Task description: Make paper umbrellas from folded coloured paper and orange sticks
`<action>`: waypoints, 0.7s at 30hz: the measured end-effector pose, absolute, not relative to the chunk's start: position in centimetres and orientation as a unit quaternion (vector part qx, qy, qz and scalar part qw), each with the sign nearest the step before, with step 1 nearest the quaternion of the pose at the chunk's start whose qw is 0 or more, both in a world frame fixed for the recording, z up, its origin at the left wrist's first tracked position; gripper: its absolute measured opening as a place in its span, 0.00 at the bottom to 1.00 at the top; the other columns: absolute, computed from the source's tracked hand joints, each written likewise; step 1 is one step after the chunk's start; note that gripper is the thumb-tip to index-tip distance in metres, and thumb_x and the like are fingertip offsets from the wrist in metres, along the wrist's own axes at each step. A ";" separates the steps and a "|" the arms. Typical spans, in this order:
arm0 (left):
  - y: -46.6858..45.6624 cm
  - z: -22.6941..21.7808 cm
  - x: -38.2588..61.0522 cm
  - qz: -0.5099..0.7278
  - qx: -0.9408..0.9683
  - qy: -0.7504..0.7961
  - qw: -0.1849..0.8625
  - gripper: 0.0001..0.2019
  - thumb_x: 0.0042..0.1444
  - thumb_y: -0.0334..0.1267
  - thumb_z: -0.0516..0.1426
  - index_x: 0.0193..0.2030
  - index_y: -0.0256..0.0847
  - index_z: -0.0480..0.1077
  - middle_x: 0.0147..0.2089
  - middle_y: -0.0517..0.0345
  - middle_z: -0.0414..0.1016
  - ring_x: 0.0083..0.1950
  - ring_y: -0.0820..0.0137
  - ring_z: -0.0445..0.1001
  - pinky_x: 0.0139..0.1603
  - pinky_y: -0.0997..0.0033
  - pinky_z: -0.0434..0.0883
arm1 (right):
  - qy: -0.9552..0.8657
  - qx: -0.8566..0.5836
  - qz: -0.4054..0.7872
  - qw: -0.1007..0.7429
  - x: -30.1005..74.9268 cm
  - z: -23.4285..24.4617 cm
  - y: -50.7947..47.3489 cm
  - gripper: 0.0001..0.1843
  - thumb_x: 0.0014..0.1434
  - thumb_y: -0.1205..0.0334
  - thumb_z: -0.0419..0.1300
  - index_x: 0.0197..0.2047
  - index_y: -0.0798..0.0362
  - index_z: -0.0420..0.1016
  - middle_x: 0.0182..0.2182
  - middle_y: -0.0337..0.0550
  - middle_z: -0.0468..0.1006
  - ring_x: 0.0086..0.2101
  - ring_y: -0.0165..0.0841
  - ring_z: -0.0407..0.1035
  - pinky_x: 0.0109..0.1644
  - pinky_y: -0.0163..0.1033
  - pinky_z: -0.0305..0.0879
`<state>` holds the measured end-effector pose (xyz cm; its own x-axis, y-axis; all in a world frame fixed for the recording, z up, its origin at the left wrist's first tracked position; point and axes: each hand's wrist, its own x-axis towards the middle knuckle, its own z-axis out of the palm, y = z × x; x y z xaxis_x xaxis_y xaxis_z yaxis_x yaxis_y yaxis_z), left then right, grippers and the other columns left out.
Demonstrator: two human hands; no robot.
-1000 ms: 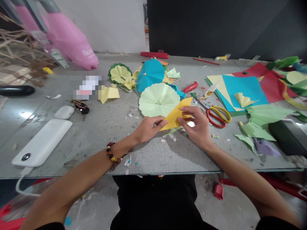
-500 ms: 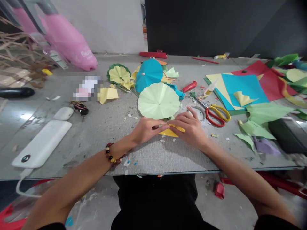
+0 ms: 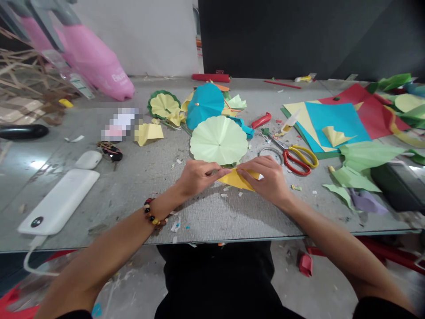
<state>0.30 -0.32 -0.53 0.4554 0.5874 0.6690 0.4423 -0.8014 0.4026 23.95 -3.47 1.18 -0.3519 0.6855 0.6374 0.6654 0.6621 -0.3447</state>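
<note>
A folded sheet of yellow paper [image 3: 236, 180] lies flat on the grey tabletop [image 3: 159, 212], and its middle is partly hidden by my hands. My left hand [image 3: 200, 178] pinches its left end, and my right hand [image 3: 265, 179] presses along its upper fold. Just beyond my fingers lies a pale green pleated paper rosette [image 3: 219, 140]. Red-handled scissors [image 3: 297, 160] and a roll of clear tape [image 3: 270, 155] sit to the right of my right hand. A beaded bracelet [image 3: 152, 214] circles my left wrist.
A blue paper circle [image 3: 205, 106] and a green-and-yellow rosette [image 3: 164, 105] lie beyond the pale rosette. Coloured paper sheets [image 3: 338, 119] and green cut pieces [image 3: 368, 155] cover the right side. A white power bank [image 3: 58, 202] and white mouse [image 3: 88, 160] lie left. Paper scraps dot the table.
The yellow paper has gone from a sheet raised at an angle between my hands to a flatter fold on the table. My hands have moved closer together over it.
</note>
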 end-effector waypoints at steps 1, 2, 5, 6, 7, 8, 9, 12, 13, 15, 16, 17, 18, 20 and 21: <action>-0.2 -0.6 0.3 0.411 0.856 0.297 0.100 0.17 0.67 0.47 0.59 0.34 0.38 0.80 0.25 0.61 0.78 0.22 0.79 0.70 0.24 0.76 0.61 | -0.827 -0.405 0.001 0.390 24.0 1.2 -3.4 0.05 0.66 0.62 0.62 0.40 0.48 0.80 0.34 0.37 0.85 0.34 0.32 0.78 0.44 0.43 0.67; -0.2 -0.8 0.2 0.395 0.864 0.289 0.120 0.15 0.68 0.46 0.58 0.37 0.38 0.80 0.29 0.60 0.81 0.24 0.78 0.72 0.26 0.77 0.64 | -0.830 -0.402 -0.009 0.386 24.0 1.2 -3.3 0.05 0.66 0.63 0.62 0.40 0.48 0.80 0.34 0.37 0.85 0.34 0.32 0.77 0.44 0.44 0.66; -0.1 -1.1 0.2 0.367 0.872 0.278 0.168 0.12 0.68 0.42 0.58 0.44 0.39 0.80 0.35 0.58 0.84 0.28 0.77 0.76 0.30 0.78 0.68 | -0.839 -0.401 -0.029 0.368 24.1 1.2 -3.1 0.05 0.66 0.63 0.62 0.40 0.48 0.80 0.33 0.36 0.84 0.33 0.31 0.75 0.47 0.45 0.65; -0.1 -1.2 0.3 0.368 0.868 0.282 0.178 0.11 0.68 0.41 0.58 0.45 0.39 0.80 0.34 0.59 0.84 0.28 0.77 0.77 0.30 0.79 0.68 | -0.841 -0.401 -0.031 0.362 24.2 1.1 -3.1 0.05 0.66 0.63 0.61 0.40 0.48 0.80 0.33 0.36 0.84 0.33 0.32 0.75 0.48 0.45 0.65; -0.2 -1.2 0.3 0.372 0.862 0.288 0.190 0.11 0.68 0.41 0.59 0.46 0.39 0.80 0.34 0.59 0.84 0.28 0.76 0.78 0.30 0.79 0.69 | -0.843 -0.401 -0.029 0.357 24.2 1.1 -3.1 0.05 0.66 0.63 0.61 0.41 0.48 0.80 0.33 0.36 0.84 0.34 0.32 0.75 0.50 0.45 0.65; -0.3 -1.2 0.4 0.375 0.855 0.296 0.203 0.10 0.67 0.41 0.59 0.47 0.39 0.80 0.34 0.59 0.84 0.28 0.76 0.78 0.31 0.79 0.70 | -0.844 -0.401 -0.024 0.356 24.2 1.0 -3.1 0.05 0.66 0.63 0.61 0.41 0.47 0.79 0.33 0.36 0.84 0.35 0.32 0.76 0.52 0.45 0.65; -0.4 -1.2 0.5 0.379 0.848 0.302 0.217 0.10 0.67 0.41 0.60 0.47 0.39 0.81 0.34 0.59 0.84 0.29 0.76 0.79 0.31 0.79 0.71 | -0.844 -0.400 -0.020 0.357 24.1 0.9 -3.1 0.05 0.67 0.64 0.61 0.41 0.47 0.79 0.34 0.36 0.84 0.36 0.31 0.77 0.54 0.45 0.65; -0.7 -1.1 0.7 0.381 0.834 0.312 0.249 0.10 0.66 0.41 0.60 0.47 0.40 0.81 0.36 0.59 0.85 0.29 0.75 0.80 0.32 0.79 0.73 | -0.843 -0.397 -0.018 0.363 24.1 0.8 -3.1 0.05 0.66 0.66 0.60 0.41 0.48 0.77 0.35 0.35 0.84 0.36 0.30 0.78 0.58 0.45 0.64; -0.7 -1.0 0.8 0.382 0.832 0.314 0.253 0.10 0.66 0.41 0.60 0.47 0.40 0.81 0.37 0.58 0.85 0.29 0.75 0.80 0.32 0.79 0.74 | -0.844 -0.394 -0.020 0.364 24.0 0.8 -3.2 0.05 0.66 0.67 0.60 0.40 0.48 0.75 0.35 0.35 0.84 0.36 0.29 0.77 0.59 0.45 0.64; -0.8 -1.0 0.9 0.387 0.829 0.315 0.254 0.10 0.66 0.41 0.60 0.48 0.41 0.81 0.38 0.58 0.85 0.30 0.74 0.81 0.32 0.78 0.75 | -0.849 -0.387 -0.028 0.360 24.0 0.8 -3.3 0.05 0.65 0.67 0.60 0.38 0.48 0.73 0.35 0.34 0.83 0.36 0.29 0.77 0.61 0.46 0.63; -0.8 -0.9 0.9 0.390 0.827 0.315 0.254 0.10 0.66 0.41 0.60 0.48 0.41 0.81 0.39 0.58 0.85 0.31 0.74 0.82 0.33 0.78 0.76 | -0.853 -0.382 -0.035 0.354 24.0 0.8 -3.3 0.04 0.64 0.66 0.62 0.37 0.48 0.72 0.36 0.34 0.83 0.37 0.30 0.77 0.63 0.48 0.61; -0.8 -0.9 0.9 0.394 0.825 0.315 0.254 0.10 0.66 0.41 0.60 0.48 0.42 0.81 0.40 0.58 0.85 0.32 0.73 0.82 0.33 0.78 0.76 | -0.858 -0.377 -0.043 0.346 24.0 0.8 -3.4 0.03 0.63 0.63 0.64 0.37 0.47 0.72 0.38 0.34 0.84 0.40 0.32 0.77 0.65 0.50 0.58; -0.8 -0.9 0.9 0.399 0.824 0.315 0.252 0.10 0.66 0.41 0.60 0.48 0.42 0.81 0.41 0.57 0.85 0.33 0.72 0.83 0.33 0.78 0.77 | -0.862 -0.374 -0.053 0.337 23.9 0.7 -3.4 0.05 0.61 0.59 0.66 0.38 0.46 0.73 0.40 0.34 0.83 0.44 0.34 0.77 0.68 0.53 0.55; -0.7 -0.9 0.9 0.406 0.818 0.316 0.257 0.10 0.66 0.40 0.60 0.48 0.41 0.81 0.43 0.56 0.85 0.34 0.71 0.84 0.34 0.78 0.79 | -0.869 -0.377 -0.069 0.312 23.9 0.5 -3.5 0.11 0.57 0.53 0.69 0.41 0.44 0.75 0.45 0.36 0.82 0.51 0.41 0.74 0.71 0.60 0.47; -0.7 -1.0 0.9 0.408 0.815 0.316 0.263 0.11 0.67 0.41 0.60 0.49 0.41 0.81 0.44 0.56 0.85 0.34 0.71 0.84 0.34 0.78 0.79 | -0.871 -0.381 -0.075 0.300 23.9 0.4 -3.5 0.14 0.55 0.51 0.70 0.42 0.43 0.75 0.47 0.37 0.82 0.54 0.43 0.72 0.72 0.62 0.45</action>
